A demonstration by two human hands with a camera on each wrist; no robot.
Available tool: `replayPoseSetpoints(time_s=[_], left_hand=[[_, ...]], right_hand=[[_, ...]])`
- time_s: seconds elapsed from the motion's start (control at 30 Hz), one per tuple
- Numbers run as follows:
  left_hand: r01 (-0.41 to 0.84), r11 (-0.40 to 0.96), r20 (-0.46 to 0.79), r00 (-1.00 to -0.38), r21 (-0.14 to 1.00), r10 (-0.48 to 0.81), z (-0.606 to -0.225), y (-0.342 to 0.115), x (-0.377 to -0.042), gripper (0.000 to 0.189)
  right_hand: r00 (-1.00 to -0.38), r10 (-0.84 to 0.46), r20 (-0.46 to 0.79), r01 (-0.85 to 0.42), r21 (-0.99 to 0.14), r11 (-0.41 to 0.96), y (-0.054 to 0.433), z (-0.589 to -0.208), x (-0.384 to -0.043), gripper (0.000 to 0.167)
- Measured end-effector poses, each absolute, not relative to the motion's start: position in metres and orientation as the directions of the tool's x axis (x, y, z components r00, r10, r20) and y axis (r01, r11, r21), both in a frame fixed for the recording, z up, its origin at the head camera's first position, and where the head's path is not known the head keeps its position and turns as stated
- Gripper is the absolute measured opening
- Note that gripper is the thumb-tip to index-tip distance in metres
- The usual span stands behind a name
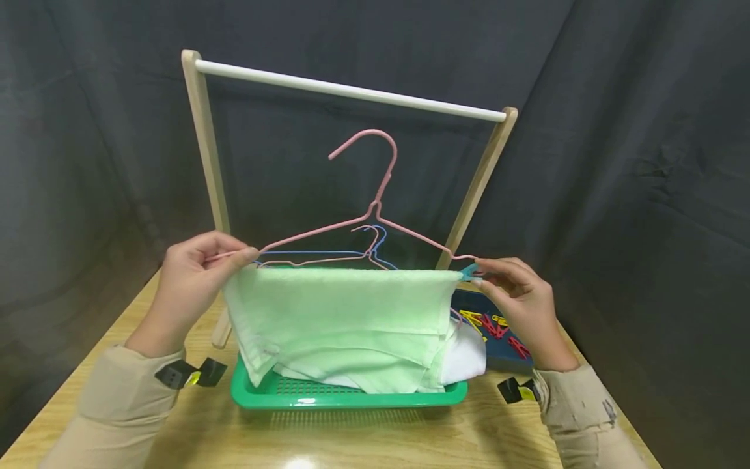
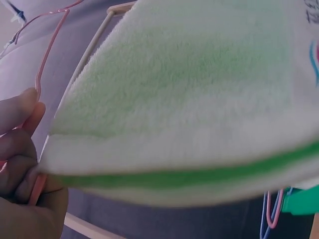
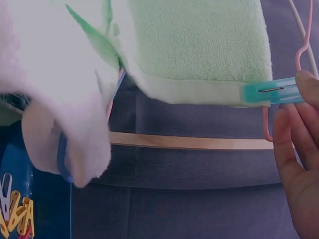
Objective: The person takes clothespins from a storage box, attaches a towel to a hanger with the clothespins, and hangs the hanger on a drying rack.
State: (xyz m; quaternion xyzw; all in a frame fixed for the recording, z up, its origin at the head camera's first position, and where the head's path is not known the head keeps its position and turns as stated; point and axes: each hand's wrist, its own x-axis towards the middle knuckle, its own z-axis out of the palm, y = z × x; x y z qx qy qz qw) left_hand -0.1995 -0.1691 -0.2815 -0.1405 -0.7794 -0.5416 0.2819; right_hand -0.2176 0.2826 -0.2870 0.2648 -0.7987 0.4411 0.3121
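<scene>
A light green towel [image 1: 346, 306] hangs folded over the lower bar of a pink hanger [image 1: 394, 156], whose hook points up. My left hand [image 1: 196, 280] grips the hanger's left end beside the towel's corner, with the pink wire between thumb and fingers in the left wrist view. At the opposite end, my right hand [image 1: 521, 299] pinches the handles of a light blue clothespin [image 3: 264, 92]. The clothespin's jaws sit over the towel's right top edge. Part of the hanger's lower bar is hidden by the towel.
Below stands a green basket [image 1: 305, 402] with white cloth [image 1: 465, 352] and more hangers [image 1: 328, 252]. Right of it, a dark blue tray [image 1: 498, 355] holds red and yellow clothespins [image 1: 492, 327]. A wooden rack with a white rod [image 1: 351, 91] rises behind on the wooden table [image 1: 199, 404].
</scene>
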Motion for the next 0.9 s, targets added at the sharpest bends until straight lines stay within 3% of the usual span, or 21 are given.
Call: replayPoseSetpoints(time_s=[0.2,0.43,0.6,0.73,0.9], left_hand=[[0.571,0.421,0.634,-0.773,0.705,-0.012,-0.284,-0.173,-0.199,0.005],[0.649,0.522,0.741,-0.67,0.554,0.046,-0.286,-0.171,-0.199,0.007],[0.679,0.525,0.785,-0.618,0.513,0.032,-0.284,-0.167,-0.199,0.005],[0.678,0.504,0.786,-0.618,0.535,-0.004,-0.283,-0.165,-0.199,0.005],[0.638,0.478,0.744,-0.667,0.603,-0.048,-0.283,-0.162,-0.198,0.006]], right_hand=[[-0.661,-0.147,0.735,-0.705,-0.543,0.455,0.283,-0.29,-0.219,0.04],[-0.653,-0.144,0.744,-0.716,-0.544,0.439,0.284,-0.292,-0.219,0.041],[-0.658,-0.135,0.741,-0.71,-0.55,0.44,0.285,-0.292,-0.217,0.041],[-0.663,-0.131,0.737,-0.704,-0.554,0.444,0.285,-0.293,-0.216,0.04],[-0.667,-0.124,0.735,-0.7,-0.56,0.443,0.286,-0.293,-0.214,0.04]])
